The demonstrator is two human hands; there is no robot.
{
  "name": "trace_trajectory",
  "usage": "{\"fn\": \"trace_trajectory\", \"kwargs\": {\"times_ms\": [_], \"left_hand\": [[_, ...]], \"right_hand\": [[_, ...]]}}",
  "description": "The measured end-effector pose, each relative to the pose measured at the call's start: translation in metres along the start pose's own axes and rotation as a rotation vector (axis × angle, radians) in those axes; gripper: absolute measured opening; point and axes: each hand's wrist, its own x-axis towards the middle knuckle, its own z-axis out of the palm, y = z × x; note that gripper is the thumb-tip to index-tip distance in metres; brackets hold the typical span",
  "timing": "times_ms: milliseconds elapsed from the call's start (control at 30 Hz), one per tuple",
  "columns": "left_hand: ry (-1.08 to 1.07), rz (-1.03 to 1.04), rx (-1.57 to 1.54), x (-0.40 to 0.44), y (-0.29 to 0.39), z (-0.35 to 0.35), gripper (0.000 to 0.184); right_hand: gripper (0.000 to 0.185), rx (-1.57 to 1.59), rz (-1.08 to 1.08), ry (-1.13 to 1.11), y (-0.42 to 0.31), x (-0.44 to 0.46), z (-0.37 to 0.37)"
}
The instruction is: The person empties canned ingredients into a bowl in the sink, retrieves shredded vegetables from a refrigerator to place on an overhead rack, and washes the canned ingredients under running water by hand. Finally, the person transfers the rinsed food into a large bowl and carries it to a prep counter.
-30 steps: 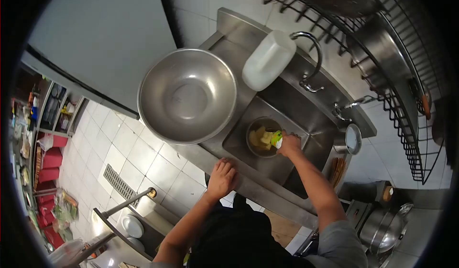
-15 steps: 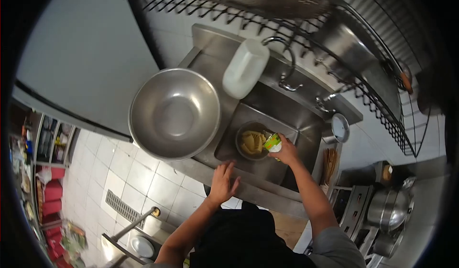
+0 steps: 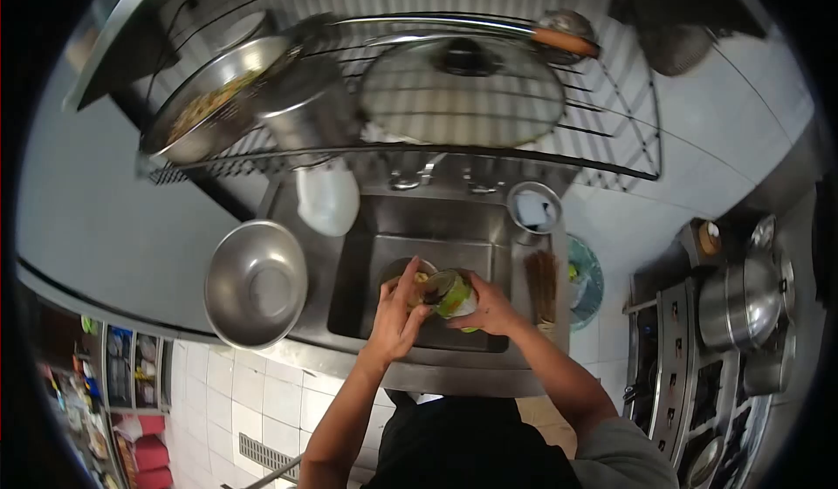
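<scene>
A green and white labelled can (image 3: 456,297) is tilted over the sink (image 3: 393,245), its round end turned toward my left hand. My right hand (image 3: 491,307) is wrapped round the can's right side. At the can's left end is my left hand (image 3: 398,314), fingers spread, the thumb and fingers near its rim; whether they touch it is hard to tell. Below my left hand, a round bowl (image 3: 397,269) with yellowish pieces sits in the sink, mostly hidden by the fingers.
A large steel bowl (image 3: 256,285) and a white jug (image 3: 328,199) stand left of the sink. At right are a small steel pot (image 3: 534,208) and a bundle of brown sticks (image 3: 541,284). Overhead hangs a wire rack (image 3: 611,168) with pans and a glass lid (image 3: 463,96).
My left hand has left the counter edge and come over the sink to the can. The can is now lifted beside it. The view has swung round and shows more of the rack.
</scene>
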Motion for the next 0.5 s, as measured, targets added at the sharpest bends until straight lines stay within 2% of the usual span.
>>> {"fn": "trace_trajectory", "kwargs": {"times_ms": [33,100,233,300,367,400,500], "left_hand": [[-0.024,0.015,-0.006,-0.003,0.008,0.014,0.08],[-0.018,0.053,0.063,-0.003,0.031,0.041,0.08],[-0.071,0.068,-0.091,0.011,0.061,0.054,0.085],[-0.007,0.104,-0.056,0.013,0.071,0.05,0.084],[0.155,0.138,-0.111,0.008,0.081,0.039,0.082],[0.195,0.109,-0.112,0.001,0.081,0.033,0.08],[0.248,-0.027,-0.119,-0.036,0.074,0.017,0.056]], "right_hand": [[0.1,0.054,-0.029,0.044,0.003,-0.007,-0.004],[0.101,-0.063,0.065,0.117,0.0,-0.02,-0.018],[0.1,-0.042,0.062,0.159,-0.006,-0.057,-0.057],[0.099,-0.063,-0.002,0.314,-0.002,-0.079,-0.088],[0.087,0.002,-0.025,0.537,-0.022,-0.1,-0.126],[0.083,0.003,-0.023,0.646,-0.008,-0.11,-0.146],[0.07,-0.106,-0.033,0.918,-0.008,-0.123,-0.191]]}}
